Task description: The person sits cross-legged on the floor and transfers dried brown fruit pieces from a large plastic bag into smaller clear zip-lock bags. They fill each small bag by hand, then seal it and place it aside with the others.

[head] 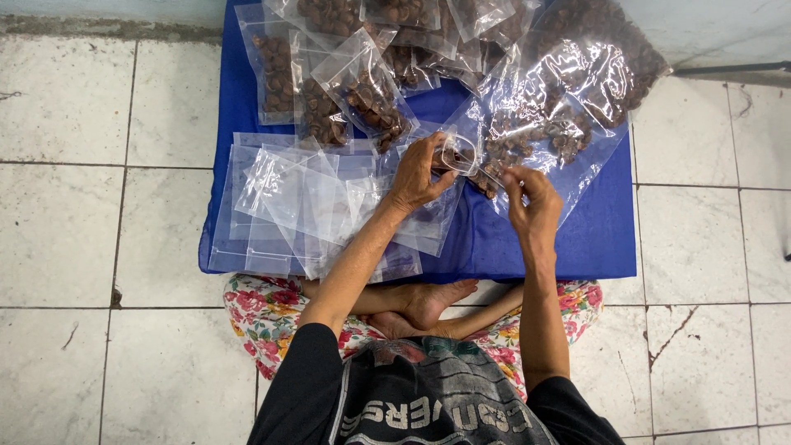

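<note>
Knees in flowered cloth [264,317] lie crossed on the tiled floor [99,231] before a blue mat [610,239]. The left hand [418,175] and right hand [531,202] both pinch shut on one small clear bag [461,156] above the mat's middle. Empty bags [297,206] lie left; beyond, a big bag of brown nuts [568,91] and filled small bags [362,86].

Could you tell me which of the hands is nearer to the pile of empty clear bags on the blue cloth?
Left. The left hand is at the right edge of the pile of empty clear bags, its wrist over them; the right hand is farther right, over the blue cloth.
</note>
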